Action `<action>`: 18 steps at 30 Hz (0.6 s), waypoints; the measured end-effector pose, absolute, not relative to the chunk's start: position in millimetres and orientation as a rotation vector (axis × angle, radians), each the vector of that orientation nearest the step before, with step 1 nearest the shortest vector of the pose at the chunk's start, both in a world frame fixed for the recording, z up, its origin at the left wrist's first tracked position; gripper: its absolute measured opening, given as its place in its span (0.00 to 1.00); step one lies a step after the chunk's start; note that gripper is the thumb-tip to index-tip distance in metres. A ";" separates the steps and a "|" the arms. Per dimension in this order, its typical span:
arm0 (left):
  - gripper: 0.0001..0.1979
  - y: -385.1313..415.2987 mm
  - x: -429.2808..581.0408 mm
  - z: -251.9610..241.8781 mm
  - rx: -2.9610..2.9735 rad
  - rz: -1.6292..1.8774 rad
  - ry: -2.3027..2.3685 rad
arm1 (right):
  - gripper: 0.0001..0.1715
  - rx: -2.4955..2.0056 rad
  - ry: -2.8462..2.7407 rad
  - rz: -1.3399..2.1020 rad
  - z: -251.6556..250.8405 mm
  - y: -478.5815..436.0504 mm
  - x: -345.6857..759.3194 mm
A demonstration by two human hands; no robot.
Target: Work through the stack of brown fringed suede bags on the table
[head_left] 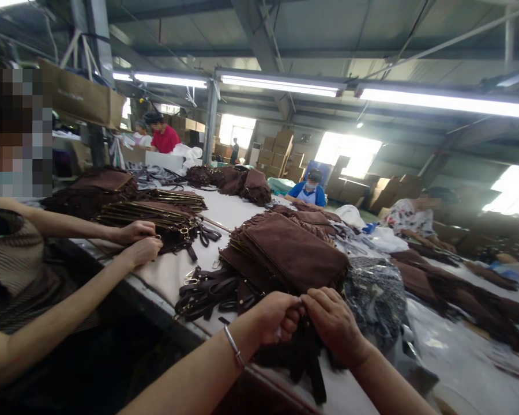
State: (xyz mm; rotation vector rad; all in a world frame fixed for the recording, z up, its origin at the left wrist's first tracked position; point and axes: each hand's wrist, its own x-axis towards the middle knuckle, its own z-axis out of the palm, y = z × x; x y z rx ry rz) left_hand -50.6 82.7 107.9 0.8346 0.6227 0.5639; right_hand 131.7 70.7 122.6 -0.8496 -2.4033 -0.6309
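Note:
My left hand [277,316] and my right hand [335,323] are side by side at the near edge of the table, both closed on the dark brown straps [305,360] of a suede bag that hang over the edge. Just beyond my knuckles lies a stack of flat brown suede bags [292,251] with fringe. A bundle of brown leather straps with brass clasps [210,291] lies left of the stack. My left wrist wears a thin silver bangle.
A co-worker at my left has both hands [140,242] on another pile of bags and straps [155,216]. More bag piles [237,181] lie farther along the white table [168,271]. A clear plastic bag [376,300] sits right of my hands. Other workers and cardboard boxes [277,153] fill the background.

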 end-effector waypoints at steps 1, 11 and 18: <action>0.13 82.8 -50.4 107.3 0.777 0.568 0.600 | 0.14 -0.853 -2.387 -0.645 118.7 69.9 132.6; 0.11 74.5 -31.2 89.0 0.845 0.796 0.852 | 0.19 -1.076 -2.117 -0.445 98.5 24.8 180.4; 0.18 70.9 -22.7 89.1 0.937 0.877 0.898 | 0.20 -2.080 -1.093 0.044 116.4 15.6 338.8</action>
